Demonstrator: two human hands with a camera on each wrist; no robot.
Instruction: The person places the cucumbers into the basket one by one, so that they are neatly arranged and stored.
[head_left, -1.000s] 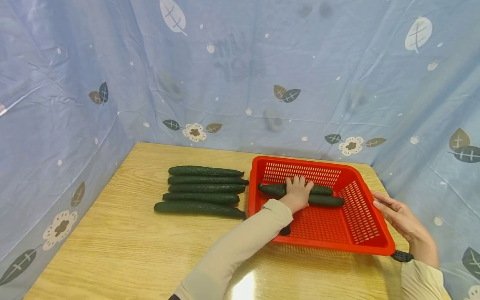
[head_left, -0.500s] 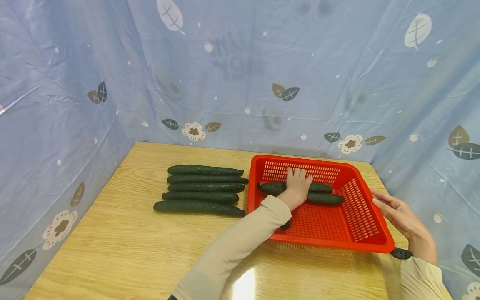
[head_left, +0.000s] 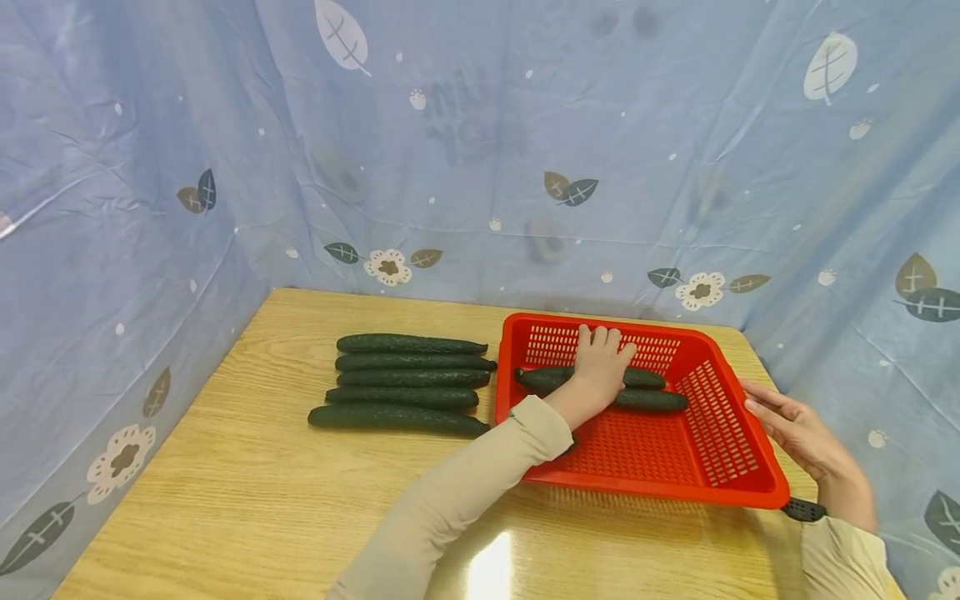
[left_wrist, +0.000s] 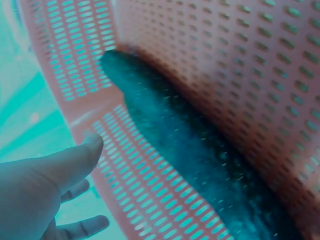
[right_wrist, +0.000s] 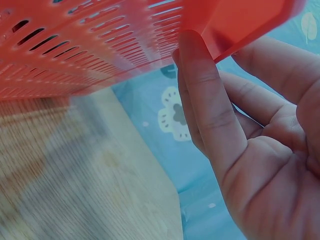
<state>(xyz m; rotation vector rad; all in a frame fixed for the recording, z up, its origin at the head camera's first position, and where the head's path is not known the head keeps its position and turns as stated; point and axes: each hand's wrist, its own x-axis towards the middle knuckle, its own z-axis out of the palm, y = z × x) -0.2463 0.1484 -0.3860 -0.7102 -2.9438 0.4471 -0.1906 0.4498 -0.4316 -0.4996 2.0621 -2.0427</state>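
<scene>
My left hand (head_left: pixel 596 367) is inside the red plastic basket (head_left: pixel 630 483), above two dark green cucumbers that lie side by side along its back. In the left wrist view the thumb and fingers (left_wrist: pixel 47 182) are spread, and a cucumber (left_wrist: pixel 175 135) lies apart from them by the slotted wall. The nearer cucumber (head_left: pixel 652 400) is partly hidden by that hand in the head view. At the basket's right side, my right hand (head_left: pixel 806 437) touches the rim from outside, its fingers (right_wrist: pixel 210 100) fairly straight under the rim's edge.
Several cucumbers (head_left: pixel 408 397) lie in a row on the wooden table (head_left: pixel 247 500), left of the basket. A blue patterned cloth (head_left: pixel 480 150) hangs behind the table and along both sides. The basket stands near the table's right edge.
My left hand has shifted slightly up and to the right over the cucumbers in the basket, its forearm following. The cucumbers, basket and right hand look unmoved.
</scene>
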